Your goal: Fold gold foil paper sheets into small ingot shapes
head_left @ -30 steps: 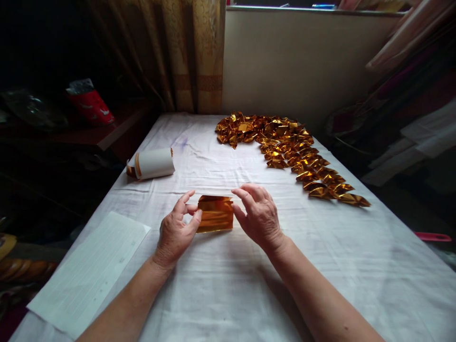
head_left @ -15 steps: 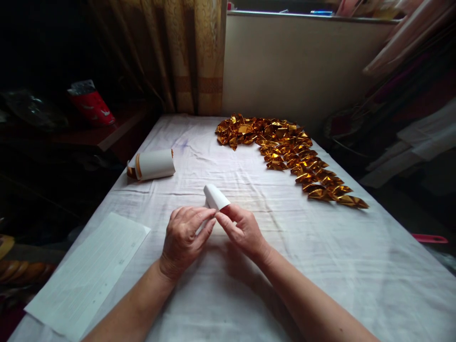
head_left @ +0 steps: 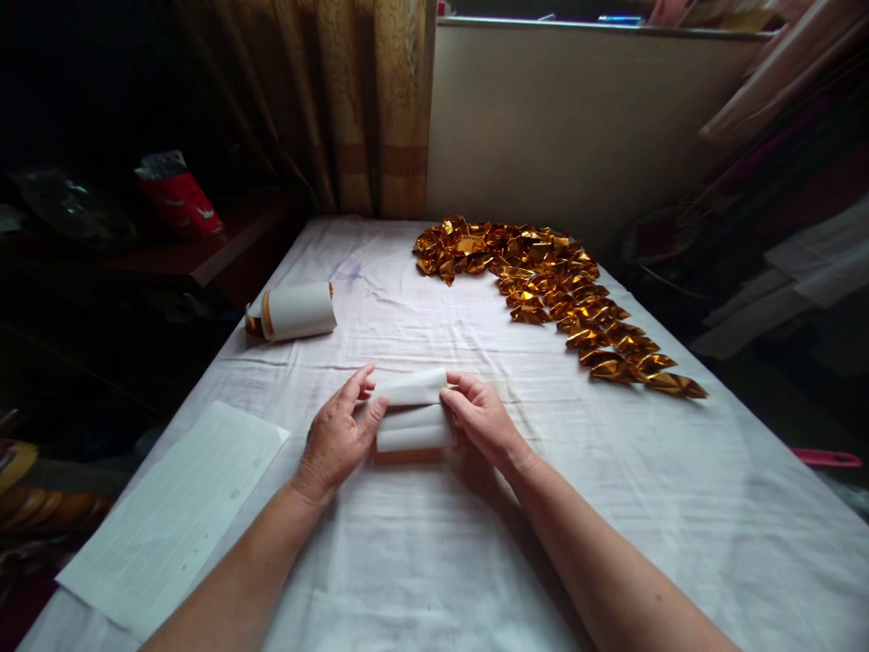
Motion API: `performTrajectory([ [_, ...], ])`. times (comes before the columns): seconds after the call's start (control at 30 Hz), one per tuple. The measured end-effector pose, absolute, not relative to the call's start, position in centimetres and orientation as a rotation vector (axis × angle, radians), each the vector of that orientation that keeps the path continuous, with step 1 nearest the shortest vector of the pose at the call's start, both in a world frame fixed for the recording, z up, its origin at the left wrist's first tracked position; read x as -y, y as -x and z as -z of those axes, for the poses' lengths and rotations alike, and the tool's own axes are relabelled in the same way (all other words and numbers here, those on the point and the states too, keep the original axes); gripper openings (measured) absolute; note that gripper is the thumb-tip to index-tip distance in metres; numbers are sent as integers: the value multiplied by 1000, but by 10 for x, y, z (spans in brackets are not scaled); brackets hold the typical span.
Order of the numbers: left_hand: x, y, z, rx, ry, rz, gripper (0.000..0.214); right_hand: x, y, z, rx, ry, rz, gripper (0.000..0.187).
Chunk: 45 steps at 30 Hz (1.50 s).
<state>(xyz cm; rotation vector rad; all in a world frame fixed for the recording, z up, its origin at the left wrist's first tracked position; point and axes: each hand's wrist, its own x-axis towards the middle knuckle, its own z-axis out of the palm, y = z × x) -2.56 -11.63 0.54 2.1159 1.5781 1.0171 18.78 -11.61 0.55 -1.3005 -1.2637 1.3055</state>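
Note:
A piece of white paper (head_left: 413,429) with an orange strip along its near edge lies between my hands, folded or curled into two bands. At its right end my right hand (head_left: 479,412) pinches the upper band between thumb and fingers. My left hand (head_left: 345,426) is at the left end, thumb on the paper and the upper fingers partly spread; its lower fingers are hidden. Farther back on the left rests a rolled bundle of white paper (head_left: 302,310) with orange-brown edges. Shiny gold folded foil pieces (head_left: 543,267) form a long curved cluster at the back right.
A pale sheet with faint lines (head_left: 176,516) lies at the left on the white cloth-covered table (head_left: 434,561). Beyond the left edge, a red container (head_left: 180,201) stands on a dark surface. A curtain (head_left: 346,118) and wall border the back. A pink handle (head_left: 825,457) shows at right.
The paper has turned from a narrow slanted shape to a wider one lying crosswise, showing two bands. My hands have moved apart; the left fingers have spread.

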Motion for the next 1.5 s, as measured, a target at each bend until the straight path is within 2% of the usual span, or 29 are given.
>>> performTrajectory([
  [0.23, 119, 16, -1, -1518, -2146, -944, 37, 118, -194, -9, 1641, 1713, -860, 52],
  [0.37, 117, 14, 5, -1585, -2330, -885, 27, 120, -197, -16, 1759, 1827, -756, 52],
  [0.53, 119, 14, 7, -1709, -2468, -845, 21, 122, -214, -15, 1783, 1726, -1017, 54],
  [0.63, 121, 13, 6, -1543, -2550, -847, 21, 131, -223, -12, 1755, 1561, -1183, 60],
  [0.8, 123, 13, 3, -1290, -2616, -774, 24, 152, -225, -8, 1739, 1448, -1196, 63],
  [0.9, 126, 13, 0, -1287, -2636, -691, 24, 162, -222, -4, 1784, 1402, -1091, 58],
  [1.07, 126, 18, -6, -1249, -2598, -551, 26, 170, -215, 7, 2025, 1357, -621, 49],
  [1.2, 123, 29, -11, -1138, -2560, -451, 32, 170, -211, 11, 2135, 1388, -361, 29],
  [1.3, 119, 36, -12, -1105, -2510, -435, 34, 168, -209, 8, 2119, 1429, -341, 17],
  [1.4, 115, 38, -9, -1127, -2443, -514, 18, 165, -207, 4, 2074, 1490, -387, 19],
  [1.5, 112, 34, -5, -1160, -2399, -629, 17, 160, -203, 1, 2013, 1583, -414, 23],
])
